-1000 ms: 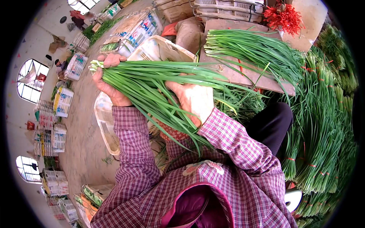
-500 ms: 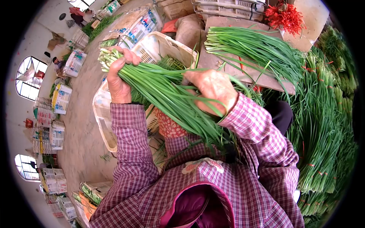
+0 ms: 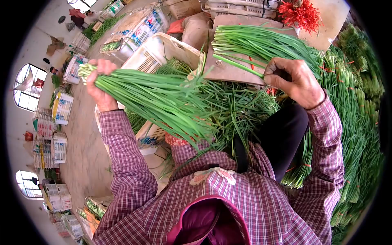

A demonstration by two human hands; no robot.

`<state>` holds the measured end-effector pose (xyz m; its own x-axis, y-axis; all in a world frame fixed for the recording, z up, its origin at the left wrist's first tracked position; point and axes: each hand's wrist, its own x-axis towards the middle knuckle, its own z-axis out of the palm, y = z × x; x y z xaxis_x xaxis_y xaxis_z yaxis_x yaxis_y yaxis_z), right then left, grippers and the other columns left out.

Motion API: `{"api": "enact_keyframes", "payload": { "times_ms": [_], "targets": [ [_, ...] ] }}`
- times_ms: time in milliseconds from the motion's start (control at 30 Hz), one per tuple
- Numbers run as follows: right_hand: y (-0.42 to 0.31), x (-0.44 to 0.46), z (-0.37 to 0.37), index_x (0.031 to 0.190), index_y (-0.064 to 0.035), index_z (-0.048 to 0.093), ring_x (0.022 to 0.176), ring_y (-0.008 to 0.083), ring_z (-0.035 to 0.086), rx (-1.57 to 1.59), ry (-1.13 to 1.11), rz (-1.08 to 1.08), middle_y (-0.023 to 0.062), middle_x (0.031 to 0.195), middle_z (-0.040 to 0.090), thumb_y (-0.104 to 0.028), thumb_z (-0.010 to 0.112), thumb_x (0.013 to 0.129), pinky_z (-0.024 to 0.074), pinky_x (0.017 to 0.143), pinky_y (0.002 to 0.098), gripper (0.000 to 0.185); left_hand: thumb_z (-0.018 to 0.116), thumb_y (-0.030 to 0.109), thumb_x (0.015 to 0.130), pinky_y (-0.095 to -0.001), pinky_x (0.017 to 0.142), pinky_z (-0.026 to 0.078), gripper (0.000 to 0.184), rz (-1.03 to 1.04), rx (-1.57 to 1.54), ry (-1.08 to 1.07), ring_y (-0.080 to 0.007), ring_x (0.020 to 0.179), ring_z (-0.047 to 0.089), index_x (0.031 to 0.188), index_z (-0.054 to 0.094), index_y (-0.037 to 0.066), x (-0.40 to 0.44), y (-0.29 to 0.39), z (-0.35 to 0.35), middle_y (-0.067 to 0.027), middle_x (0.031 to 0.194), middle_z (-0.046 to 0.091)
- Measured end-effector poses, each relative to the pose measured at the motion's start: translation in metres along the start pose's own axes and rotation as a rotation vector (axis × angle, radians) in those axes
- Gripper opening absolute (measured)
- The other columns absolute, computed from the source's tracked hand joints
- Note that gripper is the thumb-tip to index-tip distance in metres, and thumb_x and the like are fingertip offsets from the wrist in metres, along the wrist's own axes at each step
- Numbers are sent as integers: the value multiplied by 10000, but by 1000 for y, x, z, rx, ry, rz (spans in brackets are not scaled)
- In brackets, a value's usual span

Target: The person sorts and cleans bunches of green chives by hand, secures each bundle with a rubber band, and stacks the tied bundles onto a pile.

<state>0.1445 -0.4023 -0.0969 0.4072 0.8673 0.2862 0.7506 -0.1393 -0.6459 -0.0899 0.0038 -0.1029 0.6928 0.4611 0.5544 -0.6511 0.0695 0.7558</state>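
My left hand (image 3: 101, 83) is wrapped round the pale stem ends of a bunch of long green stalks (image 3: 157, 96), whose leaves fan out toward my lap. At the right, my right hand (image 3: 295, 81) pinches a thin green stalk (image 3: 239, 66) between thumb and forefinger, over the board's near edge. Another pile of green stalks (image 3: 261, 43) lies on the brown board (image 3: 228, 74), just beyond that hand. Below the board is a heap of loose leaves (image 3: 241, 110).
Pale plastic crates (image 3: 179, 45) stand ahead, one holding greens. Red ties (image 3: 300, 17) hang in a cluster at the top right. Tied green bundles (image 3: 355, 134) fill the right side. Stacked crates (image 3: 63, 108) and people (image 3: 77, 16) are farther off at the left.
My right hand has left the bunch and moved right, now with a thin stalk in its fingers. My left hand, still round the bunch, has shifted left and slightly down.
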Motion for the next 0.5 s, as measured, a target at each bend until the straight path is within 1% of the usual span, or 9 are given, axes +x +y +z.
{"api": "enact_keyframes", "payload": {
  "times_ms": [67,100,133,167,233,300,367,467,500],
  "targets": [
    [-12,-6,0,855,-27,651,600,178,634,31,-49,32,86,675,650,-126,696,832,501,584,322,111,635,134,769,-294,757,464,250,101,-305,75,-127,757,495,971,497,84,9,2,-8,6,780,466],
    [-18,-8,3,855,-32,652,614,190,644,56,-75,15,90,682,654,-122,696,828,505,593,323,104,635,134,769,-294,757,464,250,105,-301,63,-127,757,495,971,497,84,13,5,-11,6,780,466],
    [-11,-11,16,857,-47,656,625,222,651,87,-12,-107,105,695,657,-114,693,822,509,601,339,84,634,138,768,-280,754,456,248,146,-382,81,-118,766,483,970,498,92,17,7,-15,16,786,455],
    [-11,-15,21,851,-61,662,653,258,659,60,-73,-92,108,723,664,-122,694,815,514,613,364,78,633,142,766,-266,751,447,246,186,-464,104,-109,775,470,969,500,100,20,9,-19,26,793,445],
    [-1,-27,40,845,-84,675,680,283,662,89,-114,-199,94,744,671,-141,701,809,518,621,385,72,631,146,770,-251,750,444,234,191,-492,39,-96,774,482,971,514,118,25,15,-26,34,808,463],
    [-3,-40,48,836,-105,686,715,298,665,98,-296,-106,87,765,675,-183,705,811,518,633,398,84,629,146,774,-254,747,456,212,141,-706,-39,-96,788,504,961,530,132,26,23,-27,35,826,486],
    [-7,-49,52,845,-95,687,764,311,659,39,-376,-87,106,796,661,-248,687,838,512,653,408,153,622,149,784,-263,725,471,187,137,-770,-58,-104,800,526,952,545,124,28,26,-25,21,844,511],
    [-13,-49,56,848,-58,657,755,326,649,92,-137,-137,118,786,643,-229,671,860,507,655,407,172,611,172,794,-256,738,473,162,55,-833,-272,-118,800,544,875,510,74,34,26,-32,-27,840,532],
    [-17,-46,57,846,-47,645,750,329,646,128,-69,-137,122,781,639,-219,667,865,506,656,405,174,611,172,794,-256,738,473,162,51,-835,-273,-118,800,544,875,510,74,34,25,-30,-27,840,532]
  ]
}}
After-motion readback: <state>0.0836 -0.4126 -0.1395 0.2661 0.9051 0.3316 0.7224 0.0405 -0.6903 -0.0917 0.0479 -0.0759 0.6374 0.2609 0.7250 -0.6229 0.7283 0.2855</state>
